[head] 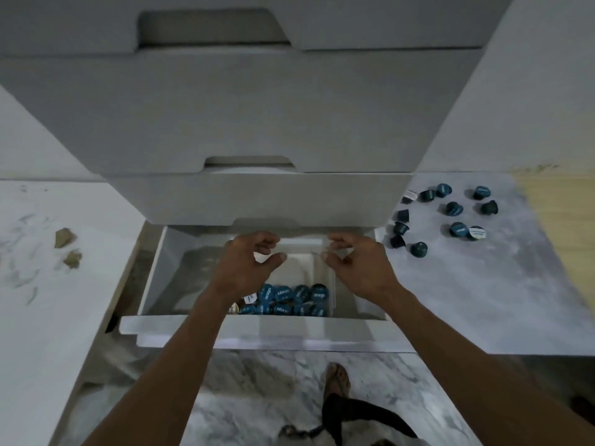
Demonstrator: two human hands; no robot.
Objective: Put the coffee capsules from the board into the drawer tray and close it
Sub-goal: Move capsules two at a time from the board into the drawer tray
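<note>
Left hand (249, 265) and right hand (355, 265) over the open white bottom drawer (257, 326), both with fingers loosely curled, nothing held between them. Just below the hands, inside the drawer, a white rectangular plastic tray (331, 284) with a heap of small blue round coffee capsules (289, 300) at its near end. To the right, beside the drawer, more blue capsules (450, 217) scattered well apart on the pale grey marbled board (483, 284). Closed white drawers (257, 107) above.

Brown scraps (66, 238) on white surface (48, 317) left; marble floor (273, 381) below.
</note>
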